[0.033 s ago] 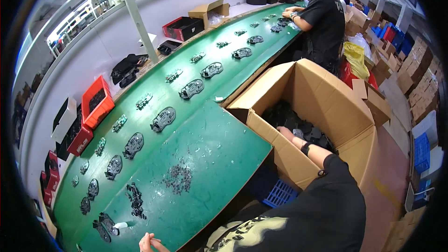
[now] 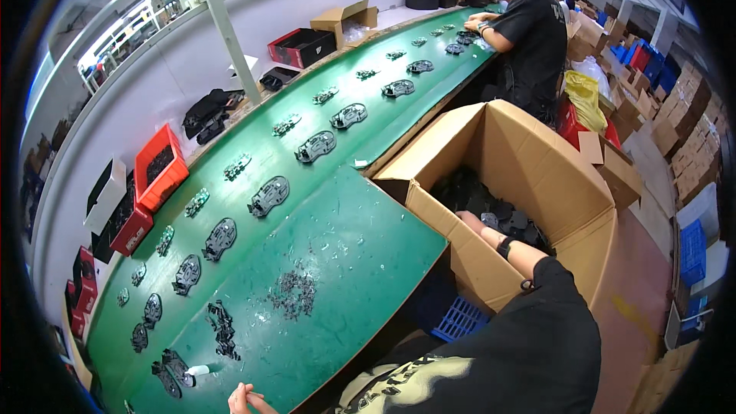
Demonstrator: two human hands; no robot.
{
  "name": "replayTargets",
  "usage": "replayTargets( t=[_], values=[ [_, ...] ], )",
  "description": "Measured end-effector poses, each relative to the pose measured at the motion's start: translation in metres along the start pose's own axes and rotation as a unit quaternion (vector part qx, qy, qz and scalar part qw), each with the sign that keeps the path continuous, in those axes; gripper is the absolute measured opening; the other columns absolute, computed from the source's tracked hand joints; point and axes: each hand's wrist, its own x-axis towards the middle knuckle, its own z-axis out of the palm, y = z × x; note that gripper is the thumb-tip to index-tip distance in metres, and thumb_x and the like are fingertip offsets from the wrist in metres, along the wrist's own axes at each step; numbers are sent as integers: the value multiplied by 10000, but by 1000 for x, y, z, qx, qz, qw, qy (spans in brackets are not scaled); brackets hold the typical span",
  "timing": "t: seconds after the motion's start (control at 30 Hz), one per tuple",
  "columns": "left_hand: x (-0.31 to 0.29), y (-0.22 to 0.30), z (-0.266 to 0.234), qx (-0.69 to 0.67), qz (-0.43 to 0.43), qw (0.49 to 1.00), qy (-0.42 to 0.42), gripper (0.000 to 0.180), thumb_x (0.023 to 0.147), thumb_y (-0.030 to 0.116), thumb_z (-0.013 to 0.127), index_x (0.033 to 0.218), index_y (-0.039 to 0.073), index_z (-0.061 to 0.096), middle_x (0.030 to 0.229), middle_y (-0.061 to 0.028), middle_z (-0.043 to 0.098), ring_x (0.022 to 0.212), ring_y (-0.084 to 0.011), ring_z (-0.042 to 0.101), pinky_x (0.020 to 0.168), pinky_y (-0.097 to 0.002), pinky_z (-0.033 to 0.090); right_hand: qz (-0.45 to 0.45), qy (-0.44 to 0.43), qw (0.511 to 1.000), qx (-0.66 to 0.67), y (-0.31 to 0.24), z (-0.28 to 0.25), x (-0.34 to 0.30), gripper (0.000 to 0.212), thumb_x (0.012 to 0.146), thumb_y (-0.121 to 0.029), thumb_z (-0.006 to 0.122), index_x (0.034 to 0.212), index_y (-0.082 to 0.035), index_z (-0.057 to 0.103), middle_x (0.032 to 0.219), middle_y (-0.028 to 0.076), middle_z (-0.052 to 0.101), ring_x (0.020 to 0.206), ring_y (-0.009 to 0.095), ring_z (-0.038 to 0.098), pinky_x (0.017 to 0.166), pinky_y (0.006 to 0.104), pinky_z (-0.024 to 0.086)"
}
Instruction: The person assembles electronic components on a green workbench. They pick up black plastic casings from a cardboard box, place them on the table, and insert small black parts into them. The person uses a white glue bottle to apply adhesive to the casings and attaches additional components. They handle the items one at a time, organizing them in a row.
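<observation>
My right arm reaches into a large open cardboard box [image 2: 548,142] at the right. Inside, my right hand [image 2: 469,219] is among a heap of black plastic parts [image 2: 466,190]; its fingers are hidden. My left hand [image 2: 250,399] hovers at the lower edge of the green table [image 2: 368,249], fingers loosely bent and a little apart, with nothing seen in them. Close to it lie black mouse base shells [image 2: 173,368] and a small white tube-like piece [image 2: 198,370]. Beyond are a cluster of black plastic parts [image 2: 222,330] and a scatter of tiny dark pieces [image 2: 293,294].
Mouse bases [image 2: 268,196] and green circuit boards [image 2: 237,167] line the long green bench. Red bins [image 2: 160,167] and cartons stand along its far side. A person in black [image 2: 533,38] works farther up. A blue crate [image 2: 460,318] sits below the table edge.
</observation>
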Motion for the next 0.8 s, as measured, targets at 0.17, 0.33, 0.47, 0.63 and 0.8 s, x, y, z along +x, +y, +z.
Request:
replayTargets(
  t=[0.17,0.33,0.47,0.63,0.8],
  values=[
    [-6,-11,5,-28,-6,999,23,203,886,-23,588,1068,-56,672,875,-152,676,663,-236,641,594,-330,531,-103,-7,992,74,66,-3,27,648,768,-359,751,1247,42,580,1208,251,639,1146,344,614,963,392,479],
    [-6,-17,1,-14,0,1000,24,194,897,-19,582,1067,-59,667,887,-155,674,642,-229,633,583,-333,533,-90,-23,994,61,44,-7,10,676,762,-344,766,1284,33,559,1227,250,631,1165,340,604,980,388,471],
    [-17,-27,0,-15,-20,999,26,203,910,-15,572,1086,-73,654,900,-164,671,634,-220,627,561,-325,531,-89,-14,994,60,51,-26,-13,703,757,-332,778,1314,26,542,1243,248,624,1180,336,596,993,385,464],
    [-21,-35,-6,-41,-25,999,22,212,923,-12,562,1100,-100,637,910,-188,664,644,-221,623,545,-307,525,-92,39,987,-125,-4,-50,-82,763,720,-319,819,1343,13,528,1222,229,644,1149,294,611,986,360,463],
    [-17,-42,-7,-51,-14,998,31,214,930,6,563,1094,-111,633,912,-200,664,646,-243,625,551,-311,524,-23,38,999,16,-79,-100,-165,538,657,-153,818,1145,-22,632,1019,48,678,971,165,601,872,330,489]
  ],
)
